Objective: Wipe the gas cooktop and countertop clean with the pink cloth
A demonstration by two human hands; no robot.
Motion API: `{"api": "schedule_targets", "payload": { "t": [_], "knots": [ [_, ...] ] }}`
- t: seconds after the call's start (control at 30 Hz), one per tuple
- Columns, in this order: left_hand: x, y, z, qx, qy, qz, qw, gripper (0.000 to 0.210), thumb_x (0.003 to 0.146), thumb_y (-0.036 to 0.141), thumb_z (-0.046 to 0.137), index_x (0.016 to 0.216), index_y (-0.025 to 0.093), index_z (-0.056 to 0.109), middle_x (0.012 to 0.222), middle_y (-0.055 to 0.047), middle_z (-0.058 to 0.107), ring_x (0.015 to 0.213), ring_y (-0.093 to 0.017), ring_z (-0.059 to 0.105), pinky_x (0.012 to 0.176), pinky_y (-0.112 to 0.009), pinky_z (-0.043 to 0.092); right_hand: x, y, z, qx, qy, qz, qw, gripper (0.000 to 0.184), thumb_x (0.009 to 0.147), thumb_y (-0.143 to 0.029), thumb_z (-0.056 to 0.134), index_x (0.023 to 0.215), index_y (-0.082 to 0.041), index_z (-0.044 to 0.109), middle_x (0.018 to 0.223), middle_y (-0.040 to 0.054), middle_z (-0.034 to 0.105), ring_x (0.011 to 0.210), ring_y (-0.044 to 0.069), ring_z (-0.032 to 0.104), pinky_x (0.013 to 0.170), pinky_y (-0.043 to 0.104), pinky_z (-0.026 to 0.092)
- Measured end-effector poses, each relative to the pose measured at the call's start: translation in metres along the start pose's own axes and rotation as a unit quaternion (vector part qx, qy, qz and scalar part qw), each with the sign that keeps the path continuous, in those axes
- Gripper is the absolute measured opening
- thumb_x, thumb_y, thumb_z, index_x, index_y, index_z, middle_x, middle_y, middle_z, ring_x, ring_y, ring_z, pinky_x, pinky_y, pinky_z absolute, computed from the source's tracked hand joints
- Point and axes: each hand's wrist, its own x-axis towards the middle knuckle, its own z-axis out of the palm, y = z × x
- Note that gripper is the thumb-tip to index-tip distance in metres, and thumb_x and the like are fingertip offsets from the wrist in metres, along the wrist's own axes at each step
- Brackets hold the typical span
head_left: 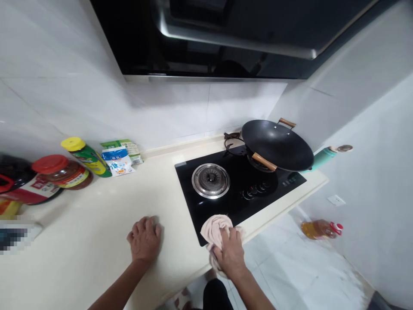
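Observation:
My right hand [230,253] grips a pale pink cloth [217,229], bunched up and pressed onto the near left corner of the black glass cooktop [189,189]. Part of the cloth hangs over the counter's front edge. To the left, my left hand [144,239] rests on the cream countertop [167,206] with nothing in it, its fingers slightly bent and apart. Beyond the cloth is the left burner [211,181], a round metal ring with its pan support off. A black wok [277,144] with wooden handles sits tilted over the right burner.
Along the left wall stand a red-lidded jar [63,171], a yellow-capped green bottle [86,157] and a blue-white packet [118,161]. A dark range hood [206,56] hangs above. An oil bottle [319,229] is on the floor at right. Behind the wok shows a teal cylinder [322,159].

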Motion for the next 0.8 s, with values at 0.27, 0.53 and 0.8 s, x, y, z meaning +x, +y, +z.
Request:
{"api": "schedule_targets", "payload": {
  "t": [0.27, 0.53, 0.8],
  "knots": [
    [0.0, -0.001, -0.006, -0.011, 0.001, -0.005, 1.0, 0.048, 0.1, 0.037, 0.034, 0.131, 0.018, 0.065, 0.144, -0.018, 0.058, 0.135, -0.033, 0.047, 0.111, -0.054, 0.038, 0.059, 0.033, -0.028, 0.16, 0.143, 0.023, 0.976, 0.054, 0.099, -0.044, 0.045, 0.142, -0.014, 0.057, 0.126, 0.0169, 0.056, 0.118, 0.032, 0.058, 0.104, 0.045, 0.051],
    [0.002, -0.073, -0.017, -0.024, 0.019, -0.091, 0.995, 0.058, 0.1, 0.049, 0.028, 0.14, 0.025, 0.063, 0.159, -0.019, 0.044, 0.15, -0.038, 0.036, 0.116, -0.064, 0.035, 0.118, 0.038, 0.004, 0.006, 0.168, 0.05, 0.985, 0.057, 0.097, -0.036, 0.039, 0.142, -0.005, 0.057, 0.14, 0.0292, 0.052, 0.129, 0.046, 0.051, 0.108, 0.061, 0.04],
    [-0.001, -0.111, -0.007, -0.01, 0.051, -0.15, 0.987, 0.075, 0.095, 0.063, 0.022, 0.153, 0.022, 0.048, 0.164, -0.023, 0.036, 0.158, -0.043, 0.025, 0.12, -0.067, 0.03, 0.246, 0.056, -0.021, 0.001, 0.203, 0.117, 0.972, 0.063, 0.099, -0.038, 0.035, 0.149, -0.002, 0.05, 0.136, 0.0333, 0.057, 0.126, 0.044, 0.055, 0.104, 0.061, 0.04]
  ]
}}
